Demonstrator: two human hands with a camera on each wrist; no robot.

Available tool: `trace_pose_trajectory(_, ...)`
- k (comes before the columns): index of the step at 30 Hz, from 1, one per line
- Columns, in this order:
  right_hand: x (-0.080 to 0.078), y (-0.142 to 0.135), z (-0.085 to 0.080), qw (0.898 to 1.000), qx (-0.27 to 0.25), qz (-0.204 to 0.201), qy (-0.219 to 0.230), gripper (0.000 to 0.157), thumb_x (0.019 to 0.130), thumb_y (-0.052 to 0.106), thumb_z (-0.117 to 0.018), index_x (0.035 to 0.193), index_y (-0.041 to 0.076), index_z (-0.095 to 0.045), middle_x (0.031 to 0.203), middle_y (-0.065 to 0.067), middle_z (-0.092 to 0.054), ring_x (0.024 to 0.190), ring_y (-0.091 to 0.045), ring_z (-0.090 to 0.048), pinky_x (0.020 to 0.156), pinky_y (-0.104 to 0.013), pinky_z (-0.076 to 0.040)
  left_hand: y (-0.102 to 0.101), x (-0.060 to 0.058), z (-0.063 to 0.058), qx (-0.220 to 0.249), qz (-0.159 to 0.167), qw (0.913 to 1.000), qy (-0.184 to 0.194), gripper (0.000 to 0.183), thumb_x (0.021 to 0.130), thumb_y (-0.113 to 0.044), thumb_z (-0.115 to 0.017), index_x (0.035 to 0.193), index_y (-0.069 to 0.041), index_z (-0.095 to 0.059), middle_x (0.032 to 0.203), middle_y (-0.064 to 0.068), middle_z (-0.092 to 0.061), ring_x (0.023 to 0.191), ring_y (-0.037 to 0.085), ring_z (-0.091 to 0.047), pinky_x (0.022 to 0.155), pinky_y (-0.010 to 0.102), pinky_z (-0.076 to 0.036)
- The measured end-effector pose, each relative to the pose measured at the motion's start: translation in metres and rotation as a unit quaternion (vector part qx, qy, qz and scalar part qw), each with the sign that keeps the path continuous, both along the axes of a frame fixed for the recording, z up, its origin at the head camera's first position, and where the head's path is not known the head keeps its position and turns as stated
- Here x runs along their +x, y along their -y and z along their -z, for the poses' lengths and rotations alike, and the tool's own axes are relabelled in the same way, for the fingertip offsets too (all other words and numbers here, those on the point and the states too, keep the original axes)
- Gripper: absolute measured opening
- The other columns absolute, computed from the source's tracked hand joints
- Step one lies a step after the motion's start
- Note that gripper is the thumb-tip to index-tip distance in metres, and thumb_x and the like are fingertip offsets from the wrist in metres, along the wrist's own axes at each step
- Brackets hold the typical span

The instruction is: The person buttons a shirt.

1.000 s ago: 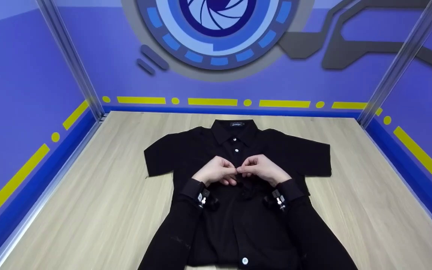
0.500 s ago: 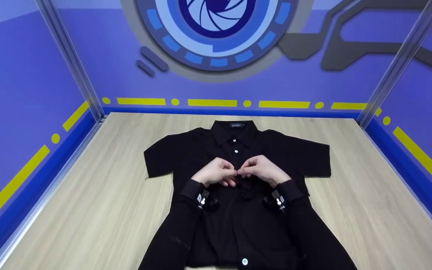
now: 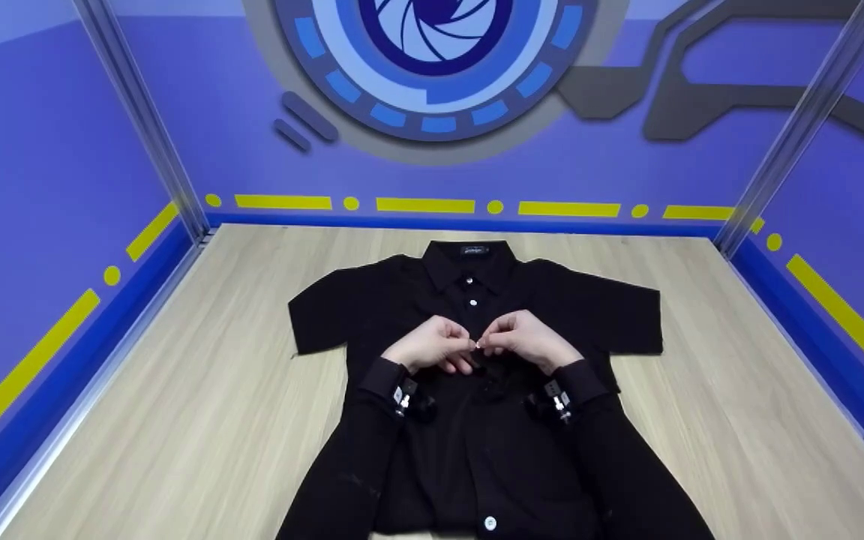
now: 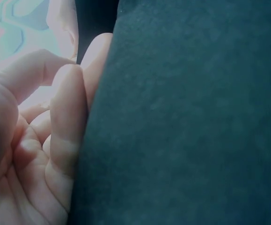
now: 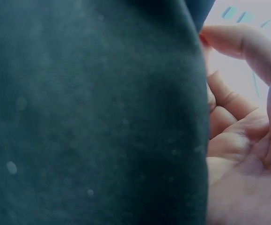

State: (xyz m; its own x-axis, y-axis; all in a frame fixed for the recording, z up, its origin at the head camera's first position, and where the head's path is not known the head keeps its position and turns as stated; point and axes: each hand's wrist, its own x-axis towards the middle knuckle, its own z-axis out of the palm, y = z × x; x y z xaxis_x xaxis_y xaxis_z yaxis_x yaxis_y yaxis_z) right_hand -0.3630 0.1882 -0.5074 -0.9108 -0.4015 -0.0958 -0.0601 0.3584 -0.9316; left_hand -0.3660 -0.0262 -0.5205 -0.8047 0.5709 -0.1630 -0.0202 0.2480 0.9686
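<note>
A black short-sleeved shirt (image 3: 394, 300) lies face up, its collar (image 3: 469, 262) toward the back wall. My left hand (image 3: 432, 345) and right hand (image 3: 526, 340) meet at the front placket, fingertips nearly touching. Each pinches the shirt's cloth between thumb and fingers; a small pale spot shows between the fingertips, perhaps a button. Dark cloth fills much of the left wrist view, beside the left hand (image 4: 37, 131). Over in the right wrist view, cloth (image 5: 93, 112) hides part of the right hand (image 5: 247, 122). White buttons show near the collar (image 3: 473, 303) and at the hem (image 3: 490, 523).
The shirt is spread on a light wooden table (image 3: 199, 360). Blue printed walls (image 3: 432, 180) stand behind it and at both sides, with metal posts (image 3: 148, 120) at the corners. Small cameras (image 3: 406, 397) are strapped at both wrists.
Both hands stay almost in place at the placket. A small pale spot between the fingertips shows more clearly now; the shirt lies as before.
</note>
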Motion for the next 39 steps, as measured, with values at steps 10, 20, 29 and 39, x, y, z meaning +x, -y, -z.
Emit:
trace_pose_trajectory(10,0.0,0.0,0.001,1.0,0.009,-0.002,-0.012,0.012,0.083,0.011,-0.07,0.088,0.0,-0.071,0.073,-0.003,-0.068,0.068,-0.013,-0.06,0.063,-0.023,-0.048,0.001,0.0,-0.001,0.007,0.003,1.0,0.002,0.016,0.094,-0.015,-0.061,0.096,0.001,-0.065,0.075,0.009,-0.073,0.064,0.014,-0.07,0.05,0.02,-0.052)
trace_pose_trajectory(20,-0.002,-0.003,0.001,0.999,-0.015,-0.032,-0.005,0.015,0.09,0.013,-0.065,0.093,-0.003,-0.066,0.072,0.001,-0.059,0.068,-0.012,-0.055,0.063,-0.023,-0.045,-0.001,0.0,0.0,0.03,-0.038,0.9987,0.018,0.015,0.09,-0.018,-0.069,0.092,-0.003,-0.069,0.071,0.005,-0.071,0.063,0.012,-0.07,0.053,0.02,-0.054)
trace_pose_trajectory(29,-0.002,-0.002,0.002,1.0,-0.025,-0.005,-0.006,0.021,0.09,0.013,-0.067,0.097,-0.006,-0.068,0.073,-0.001,-0.062,0.067,-0.012,-0.057,0.063,-0.023,-0.047,-0.005,-0.001,0.001,0.053,-0.078,0.9952,0.023,0.011,0.087,-0.009,-0.071,0.092,-0.001,-0.066,0.078,0.004,-0.07,0.067,0.012,-0.069,0.06,0.022,-0.056)
trace_pose_trajectory(39,0.008,0.005,-0.02,0.993,0.096,0.029,-0.07,0.016,0.091,0.017,-0.065,0.098,0.003,-0.068,0.078,-0.008,-0.066,0.066,-0.015,-0.06,0.061,-0.026,-0.049,-0.001,-0.004,-0.002,0.072,-0.06,0.9949,0.037,0.028,0.09,-0.002,-0.065,0.116,0.006,-0.063,0.103,0.016,-0.072,0.085,0.017,-0.071,0.08,0.029,-0.057)
